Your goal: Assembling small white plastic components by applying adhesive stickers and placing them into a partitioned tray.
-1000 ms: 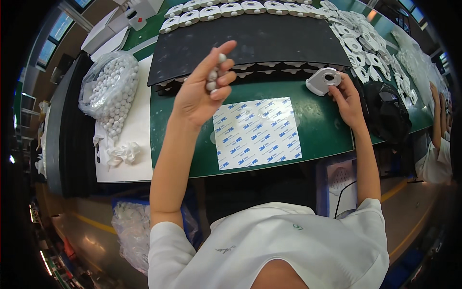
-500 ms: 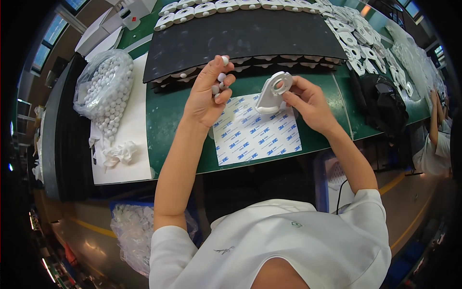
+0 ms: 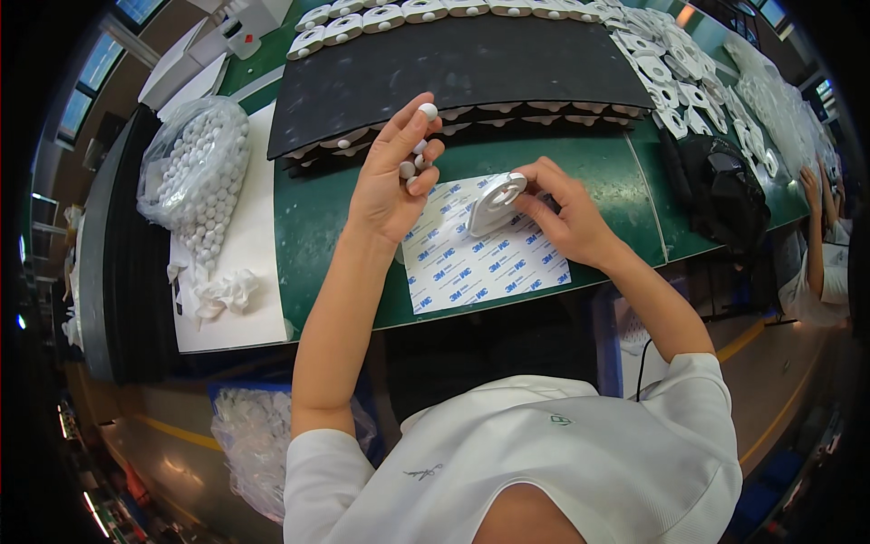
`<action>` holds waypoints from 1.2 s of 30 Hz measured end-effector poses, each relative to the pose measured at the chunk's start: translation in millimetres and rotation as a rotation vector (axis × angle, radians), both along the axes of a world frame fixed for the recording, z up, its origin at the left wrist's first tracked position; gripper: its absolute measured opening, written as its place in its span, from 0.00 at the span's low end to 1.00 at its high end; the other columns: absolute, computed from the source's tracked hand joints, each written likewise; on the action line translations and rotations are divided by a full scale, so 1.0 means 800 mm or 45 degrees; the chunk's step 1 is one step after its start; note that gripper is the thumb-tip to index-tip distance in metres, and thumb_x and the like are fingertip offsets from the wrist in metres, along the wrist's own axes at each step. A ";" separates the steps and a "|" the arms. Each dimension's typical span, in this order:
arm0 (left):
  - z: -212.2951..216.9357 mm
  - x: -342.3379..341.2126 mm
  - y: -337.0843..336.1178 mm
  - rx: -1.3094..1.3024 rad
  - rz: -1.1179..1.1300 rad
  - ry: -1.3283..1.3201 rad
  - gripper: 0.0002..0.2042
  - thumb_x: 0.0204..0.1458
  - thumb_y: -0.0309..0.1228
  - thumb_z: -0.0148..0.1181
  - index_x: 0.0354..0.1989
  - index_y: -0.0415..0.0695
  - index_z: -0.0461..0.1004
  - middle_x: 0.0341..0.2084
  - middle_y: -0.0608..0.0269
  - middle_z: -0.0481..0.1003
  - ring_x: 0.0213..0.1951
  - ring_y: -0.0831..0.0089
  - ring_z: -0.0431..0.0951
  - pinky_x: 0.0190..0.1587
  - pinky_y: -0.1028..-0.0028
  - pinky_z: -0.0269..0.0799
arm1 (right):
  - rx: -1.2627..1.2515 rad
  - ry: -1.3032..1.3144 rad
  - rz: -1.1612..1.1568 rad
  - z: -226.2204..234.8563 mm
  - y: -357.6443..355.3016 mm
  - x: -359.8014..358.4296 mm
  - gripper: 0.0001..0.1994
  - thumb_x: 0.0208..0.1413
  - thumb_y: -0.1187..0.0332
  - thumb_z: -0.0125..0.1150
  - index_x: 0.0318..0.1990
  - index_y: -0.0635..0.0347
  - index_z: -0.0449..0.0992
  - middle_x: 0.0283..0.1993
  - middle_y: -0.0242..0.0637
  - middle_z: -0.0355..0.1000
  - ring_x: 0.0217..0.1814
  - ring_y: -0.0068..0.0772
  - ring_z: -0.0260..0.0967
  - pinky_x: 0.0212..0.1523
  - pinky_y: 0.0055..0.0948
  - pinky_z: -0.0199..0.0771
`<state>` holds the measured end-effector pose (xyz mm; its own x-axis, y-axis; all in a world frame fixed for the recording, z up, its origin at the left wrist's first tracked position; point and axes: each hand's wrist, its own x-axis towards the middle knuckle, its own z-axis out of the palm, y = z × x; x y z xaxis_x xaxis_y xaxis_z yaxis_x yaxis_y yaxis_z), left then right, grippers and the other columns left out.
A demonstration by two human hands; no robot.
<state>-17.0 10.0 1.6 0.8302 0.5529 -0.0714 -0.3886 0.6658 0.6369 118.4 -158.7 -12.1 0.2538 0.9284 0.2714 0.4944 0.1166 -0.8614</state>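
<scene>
Several small white balls (image 3: 419,145) sit pinched in the left hand (image 3: 390,186), raised over the green mat (image 3: 317,227). Right hand (image 3: 562,218) grips a white plastic part (image 3: 497,204) by its edge, tilted above the adhesive sheet (image 3: 485,258). Both look light, rigid and smooth; the balls could slip easily. How the part's underside looks is hidden.

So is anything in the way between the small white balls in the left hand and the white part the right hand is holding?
Nothing visible. The left hand pinches small white balls in its fingers; the right hand tilts the white part above the backing sheet. Only open air lies between them.
</scene>
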 end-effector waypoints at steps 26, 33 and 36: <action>0.007 0.002 -0.007 0.053 -0.015 0.086 0.10 0.51 0.31 0.56 0.39 0.42 0.69 0.33 0.63 0.71 0.25 0.84 0.65 0.13 0.89 0.52 | 0.026 0.952 0.137 0.003 0.000 0.022 0.07 0.56 0.71 0.51 0.42 0.57 0.65 0.39 0.31 0.66 0.38 0.20 0.61 0.41 0.20 0.62; 0.009 -0.001 -0.017 0.197 -0.179 0.113 0.10 0.50 0.30 0.57 0.41 0.45 0.69 0.31 0.64 0.71 0.23 0.86 0.64 0.13 0.90 0.51 | 0.064 1.399 0.209 0.005 -0.008 0.036 0.09 0.55 0.74 0.51 0.43 0.55 0.63 0.41 0.32 0.67 0.45 0.22 0.65 0.47 0.23 0.65; 0.008 0.000 -0.020 0.179 -0.180 0.113 0.11 0.48 0.27 0.58 0.41 0.46 0.70 0.31 0.66 0.71 0.23 0.86 0.64 0.13 0.90 0.50 | 0.103 1.235 0.226 0.012 -0.005 0.048 0.10 0.50 0.77 0.55 0.38 0.55 0.64 0.42 0.36 0.68 0.46 0.25 0.66 0.49 0.23 0.66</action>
<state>-17.1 -6.1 8.2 0.8942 0.4409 -0.0780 -0.2360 0.6120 0.7548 156.5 -162.7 -2.3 0.2586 0.9623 0.0837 -0.4517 0.1971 -0.8701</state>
